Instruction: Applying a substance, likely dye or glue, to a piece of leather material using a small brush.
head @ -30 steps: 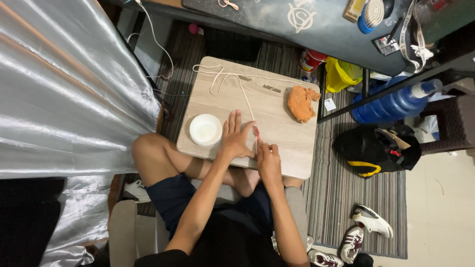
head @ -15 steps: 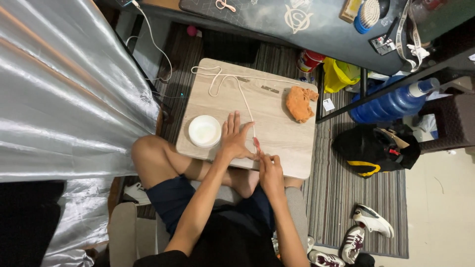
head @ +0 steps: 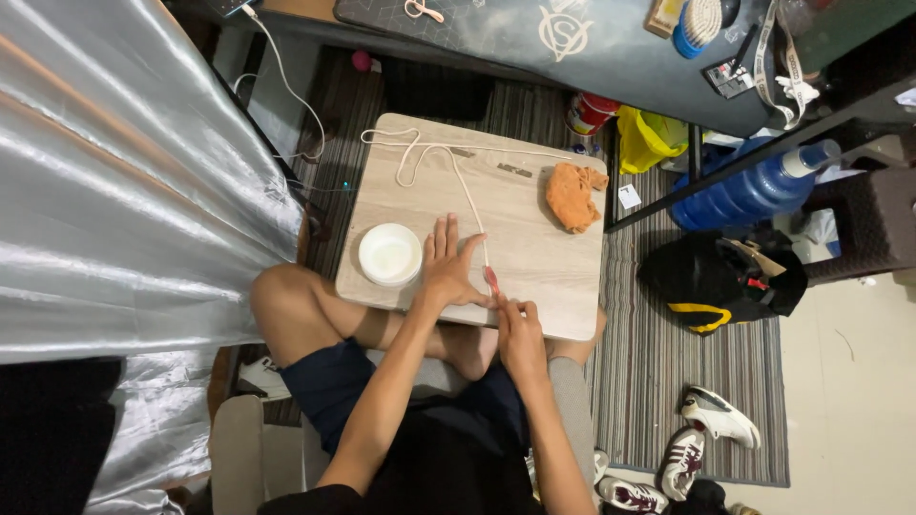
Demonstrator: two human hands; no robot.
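While the person sits with bare knees tucked under it, the small wooden bench [head: 534, 257] carries everything in play. The left hand [head: 447, 270] lies flat on the bench top, fingers spread and open, gripping nothing, just right of the white bowl [head: 389, 254]. The right hand [head: 516, 329] sits at the bench's near edge, fingertips pinched together on the reddish end [head: 490, 278] of the pale cord [head: 468, 195]. That cord runs from the pinch away across the bench, between the two hands, and loops at the bench's far left corner. An orange cloth [head: 572, 195] lies crumpled on the bench's far right part, well apart from both hands.
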